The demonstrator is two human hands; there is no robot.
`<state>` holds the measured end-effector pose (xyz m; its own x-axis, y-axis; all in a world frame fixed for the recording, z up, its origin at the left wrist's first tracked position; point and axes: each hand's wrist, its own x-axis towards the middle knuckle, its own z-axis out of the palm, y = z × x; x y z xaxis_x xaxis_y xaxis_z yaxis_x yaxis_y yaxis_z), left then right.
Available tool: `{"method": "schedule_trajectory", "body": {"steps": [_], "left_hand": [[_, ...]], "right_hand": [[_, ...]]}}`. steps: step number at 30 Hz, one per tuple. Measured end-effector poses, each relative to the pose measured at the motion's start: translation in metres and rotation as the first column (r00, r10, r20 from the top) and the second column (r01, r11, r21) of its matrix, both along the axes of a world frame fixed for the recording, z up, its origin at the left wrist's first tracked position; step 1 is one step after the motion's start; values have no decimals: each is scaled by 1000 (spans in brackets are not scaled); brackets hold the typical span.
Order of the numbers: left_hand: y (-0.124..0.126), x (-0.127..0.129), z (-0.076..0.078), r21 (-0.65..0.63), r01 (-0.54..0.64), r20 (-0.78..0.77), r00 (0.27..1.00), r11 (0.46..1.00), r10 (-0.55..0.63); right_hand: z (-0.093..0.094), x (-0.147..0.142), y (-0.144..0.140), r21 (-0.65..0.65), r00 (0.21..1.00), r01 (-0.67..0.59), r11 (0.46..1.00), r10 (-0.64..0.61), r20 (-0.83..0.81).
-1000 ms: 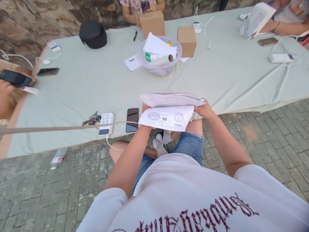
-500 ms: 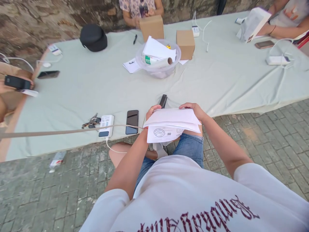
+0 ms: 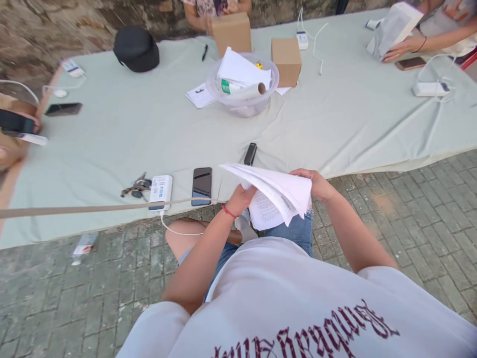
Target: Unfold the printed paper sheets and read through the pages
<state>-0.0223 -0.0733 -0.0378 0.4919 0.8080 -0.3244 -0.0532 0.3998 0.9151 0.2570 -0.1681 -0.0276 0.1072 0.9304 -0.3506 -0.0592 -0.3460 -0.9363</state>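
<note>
The fanned papers [image 3: 278, 186] are pinched at opposite sides by the left hand [image 3: 240, 200] and right hand [image 3: 316, 184], apparently for steadiness; beyond them, a stapler [image 3: 251, 153] is laid within reach.

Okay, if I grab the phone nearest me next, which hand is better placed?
Probably the left hand: it is close beside the phone, while the right hand is farther off, beyond the papers. Both hands hold the papers, so the left would likely need to let go first.
</note>
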Motion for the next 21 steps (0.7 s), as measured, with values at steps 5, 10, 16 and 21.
{"method": "schedule_trajectory", "body": {"steps": [5,10,16,21], "left_hand": [[-26,16,-44,-293,30,8,1000,956,-29],[-35,21,-78,-456,-72,0,997,887,81],[-36,20,-82,-359,-91,-3,995,929,96],[-42,18,-86,-451,13,98,995,892,35]], "right_hand": [[-52,-17,-40,-77,973,230,970,-226,50],[-80,-30,-59,-138,957,290,947,-289,29],[-82,-25,-65,-131,890,305,943,-234,392],[-86,-19,-72,-135,901,182,974,-110,419]]}}
